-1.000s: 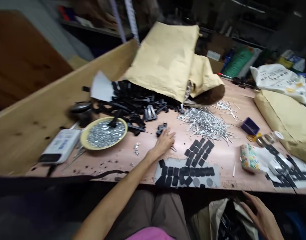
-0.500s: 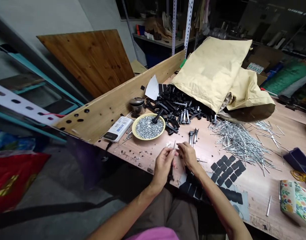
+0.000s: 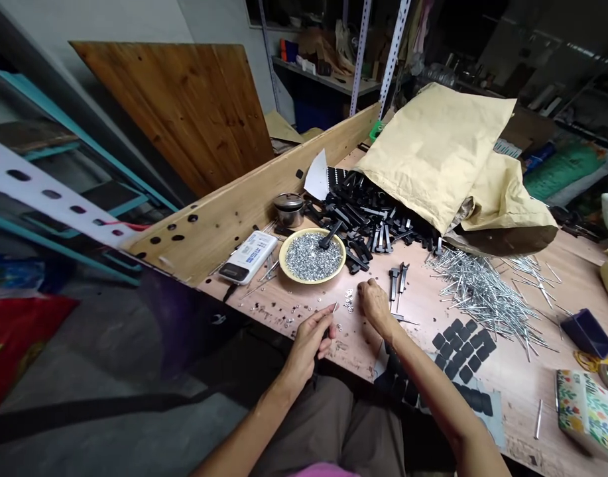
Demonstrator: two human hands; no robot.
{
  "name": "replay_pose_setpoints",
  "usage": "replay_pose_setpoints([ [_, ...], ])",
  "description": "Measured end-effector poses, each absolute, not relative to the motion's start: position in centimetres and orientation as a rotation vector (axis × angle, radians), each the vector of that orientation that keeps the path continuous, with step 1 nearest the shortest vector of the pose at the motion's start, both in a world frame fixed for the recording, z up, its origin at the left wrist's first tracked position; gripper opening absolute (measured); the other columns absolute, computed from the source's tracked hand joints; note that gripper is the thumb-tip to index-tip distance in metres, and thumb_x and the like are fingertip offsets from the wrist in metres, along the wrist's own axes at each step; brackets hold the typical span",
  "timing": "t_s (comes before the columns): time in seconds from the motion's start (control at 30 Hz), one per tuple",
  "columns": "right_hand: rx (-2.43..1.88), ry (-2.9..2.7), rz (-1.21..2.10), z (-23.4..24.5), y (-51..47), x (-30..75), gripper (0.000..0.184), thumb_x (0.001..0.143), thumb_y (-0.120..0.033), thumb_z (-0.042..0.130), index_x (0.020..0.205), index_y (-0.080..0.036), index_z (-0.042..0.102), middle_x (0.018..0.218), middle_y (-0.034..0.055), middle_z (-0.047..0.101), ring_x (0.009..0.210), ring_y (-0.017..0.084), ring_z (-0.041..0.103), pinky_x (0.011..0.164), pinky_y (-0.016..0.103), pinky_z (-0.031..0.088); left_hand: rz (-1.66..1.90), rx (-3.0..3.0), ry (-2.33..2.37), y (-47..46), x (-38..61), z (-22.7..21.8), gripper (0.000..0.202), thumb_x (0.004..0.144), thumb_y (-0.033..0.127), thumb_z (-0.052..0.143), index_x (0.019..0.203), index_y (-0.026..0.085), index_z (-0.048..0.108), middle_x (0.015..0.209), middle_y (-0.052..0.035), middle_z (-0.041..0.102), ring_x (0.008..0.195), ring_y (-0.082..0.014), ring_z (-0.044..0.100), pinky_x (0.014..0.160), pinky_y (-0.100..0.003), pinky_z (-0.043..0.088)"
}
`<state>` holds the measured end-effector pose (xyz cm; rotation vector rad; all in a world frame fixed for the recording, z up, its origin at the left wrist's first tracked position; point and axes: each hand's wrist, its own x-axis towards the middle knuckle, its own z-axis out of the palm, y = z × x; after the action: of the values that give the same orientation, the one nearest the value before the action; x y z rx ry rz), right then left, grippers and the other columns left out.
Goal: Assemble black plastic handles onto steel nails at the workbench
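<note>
The left grip (image 3: 308, 344) is closed, thumb and forefinger pinching a short silver pin (image 3: 335, 307) whose tip shows above the fingers, and it hangs just over the front edge of the wooden surface (image 3: 527, 377). The right grip (image 3: 376, 308) is bunched downward on the surface, fingertips together; whether it is holding anything small, I cannot tell. Just beside it at 10 o'clock lies a little scatter of silver bits (image 3: 349, 299), and at 1 o'clock stand two black parts with metal inserts (image 3: 396, 285).

Seen from the hands, a yellow plate of tiny silver fittings (image 3: 311, 258) sits at 11 o'clock, with a black handled tool (image 3: 329, 234) resting in it. A heap of black plastic pieces (image 3: 368, 222) spills from a kraft paper bag (image 3: 447, 159) at 12 to 1 o'clock. Loose steel pins (image 3: 483, 298) fan out at 2 o'clock, and rows of black rubber pads (image 3: 463, 351) lie at 3 o'clock. A white power bank (image 3: 248, 257) lies at 10 o'clock.
</note>
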<state>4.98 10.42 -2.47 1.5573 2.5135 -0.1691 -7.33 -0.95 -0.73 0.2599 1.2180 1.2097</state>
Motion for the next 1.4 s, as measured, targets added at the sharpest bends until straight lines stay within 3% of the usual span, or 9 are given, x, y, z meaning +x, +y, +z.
replay_pose_setpoints([
  [0.13, 1.519, 2.528, -0.176, -1.9, 10.9, 5.7, 0.024, 0.091, -0.01, 0.038, 0.096, -0.017, 0.061, 0.096, 0.0091, 0.061, 0.087, 0.017, 0.059, 0.069, 0.023, 0.041, 1.169, 0.221, 1.206, -0.9, -7.6, -1.0, 0.056, 0.061, 0.036, 0.066, 0.111, 0.012, 0.058, 0.048, 0.0095, 0.047, 0.03, -0.0004, 0.026, 0.032, -0.014, 0.013],
  [0.37, 1.478, 2.568, -0.206, -1.2, 11.6, 5.6, 0.022, 0.08, 0.001, 0.044, 0.091, -0.013, 0.057, 0.097, 0.0144, 0.062, 0.09, 0.022, 0.056, 0.076, 0.029, 0.043, 1.117, 0.281, 1.172, -0.5, -6.9, -0.8, 0.06, 0.059, 0.04, 0.066, 0.111, 0.011, 0.058, 0.048, 0.0094, 0.047, 0.031, -0.0002, 0.025, 0.033, -0.015, 0.013],
  [0.57, 1.507, 2.684, -0.382, -1.2, 12.4, 5.7, 0.025, 0.076, 0.001, 0.046, 0.094, -0.015, 0.052, 0.091, 0.0113, 0.064, 0.083, 0.021, 0.059, 0.072, 0.03, 0.046, 1.068, 0.31, 1.145, 0.5, -6.2, -0.4, 0.06, 0.06, 0.041, 0.067, 0.111, 0.011, 0.059, 0.048, 0.0101, 0.045, 0.031, 0.0002, 0.022, 0.033, -0.016, 0.013],
  [0.67, 1.69, 2.819, -0.808, -1.2, 11.9, 6.7, 0.02, 0.081, -0.007, 0.044, 0.097, -0.017, 0.045, 0.079, 0.0033, 0.063, 0.069, 0.015, 0.06, 0.065, 0.027, 0.048, 1.069, 0.333, 1.128, 0.9, -6.0, -0.2, 0.06, 0.06, 0.043, 0.068, 0.111, 0.012, 0.06, 0.049, 0.0103, 0.044, 0.032, 0.0004, 0.022, 0.034, -0.016, 0.011],
  [0.77, 1.824, 2.85, -1.592, -1.1, 10.2, 7.5, 0.014, 0.082, -0.022, 0.05, 0.093, -0.021, 0.041, 0.072, -0.002, 0.062, 0.061, 0.012, 0.061, 0.058, 0.025, 0.049, 1.049, 0.387, 1.081, 1.0, -5.7, 0.0, 0.063, 0.061, 0.045, 0.068, 0.114, 0.013, 0.06, 0.048, 0.0106, 0.042, 0.033, 0.0004, 0.021, 0.035, -0.017, 0.01],
  [0.87, 1.819, 2.674, -2.273, -0.7, 8.4, 7.9, 0.025, 0.075, -0.031, 0.062, 0.085, -0.023, 0.041, 0.069, -0.0038, 0.062, 0.061, 0.012, 0.062, 0.058, 0.025, 0.05, 1.029, 0.428, 1.051, 1.0, -5.3, 0.2, 0.069, 0.06, 0.048, 0.069, 0.117, 0.012, 0.059, 0.048, 0.0112, 0.04, 0.033, 0.0005, 0.019, 0.035, -0.017, 0.009],
  [1.07, 1.851, 2.452, -2.678, 0.1, 6.9, 8.3, 0.036, 0.069, -0.039, 0.071, 0.082, -0.024, 0.041, 0.067, -0.0045, 0.064, 0.06, 0.013, 0.064, 0.063, 0.028, 0.052, 1.015, 0.469, 1.011, 0.9, -4.9, 0.5, 0.071, 0.058, 0.051, 0.07, 0.116, 0.011, 0.06, 0.047, 0.0115, 0.039, 0.033, 0.0008, 0.018, 0.034, -0.018, 0.009],
  [1.27, 1.93, 2.591, -2.607, 0.1, 6.1, 8.7, 0.031, 0.073, -0.033, 0.069, 0.083, -0.024, 0.041, 0.068, -0.0046, 0.064, 0.06, 0.012, 0.063, 0.063, 0.028, 0.054, 0.982, 0.49, 0.989, 0.6, -4.8, 0.7, 0.07, 0.06, 0.049, 0.071, 0.119, 0.013, 0.059, 0.048, 0.011, 0.04, 0.034, 0.0011, 0.019, 0.035, -0.017, 0.009],
  [1.4, 1.949, 3.213, -1.757, 0.0, 5.4, 9.4, 0.01, 0.081, -0.022, 0.058, 0.083, -0.023, 0.049, 0.077, 0.0006, 0.065, 0.072, 0.015, 0.064, 0.065, 0.029, 0.054, 0.992, 0.483, 0.995, 0.4, -4.1, 0.7, 0.068, 0.064, 0.046, 0.07, 0.123, 0.015, 0.056, 0.05, 0.0105, 0.04, 0.034, 0.0006, 0.019, 0.035, -0.017, 0.009],
])
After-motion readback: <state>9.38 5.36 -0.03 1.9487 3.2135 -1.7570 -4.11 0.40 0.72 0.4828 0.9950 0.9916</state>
